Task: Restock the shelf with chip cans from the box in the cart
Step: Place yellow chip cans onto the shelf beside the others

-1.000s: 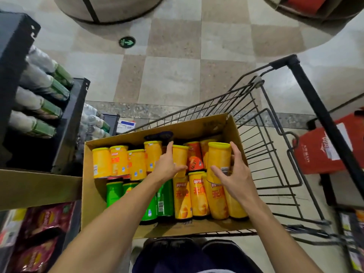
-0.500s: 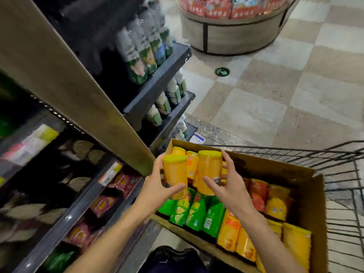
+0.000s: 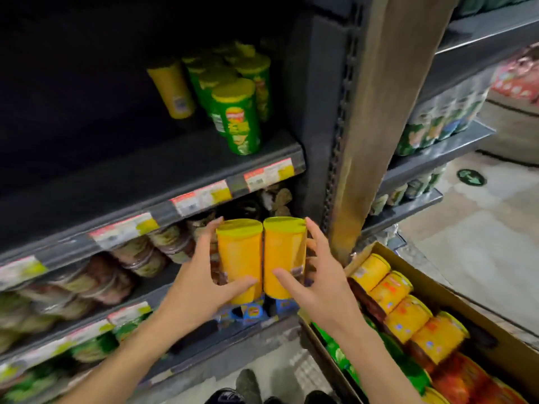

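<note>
Two yellow chip cans are held upright side by side in front of the shelving. My left hand [image 3: 198, 284] grips the left yellow can [image 3: 239, 258], and my right hand [image 3: 316, 284] grips the right yellow can [image 3: 284, 255]. The dark upper shelf [image 3: 163, 173] carries several green cans [image 3: 237, 118] and one yellow can [image 3: 172, 88] at its right end, with bare room to the left. At lower right the cardboard box [image 3: 455, 295] holds several yellow, orange and green cans [image 3: 405, 313] lying on their sides.
Lower shelves [image 3: 87, 325] hold snack packs and price tags run along the shelf edges. A wooden upright post [image 3: 376, 123] divides this bay from the shelves of bottles [image 3: 437, 123] on the right. My shoes [image 3: 248, 386] are at the bottom edge.
Both hands lifted the two yellow cans out of the box and carried them left and up to the shelving. My view swung from the cart to the shelves.
</note>
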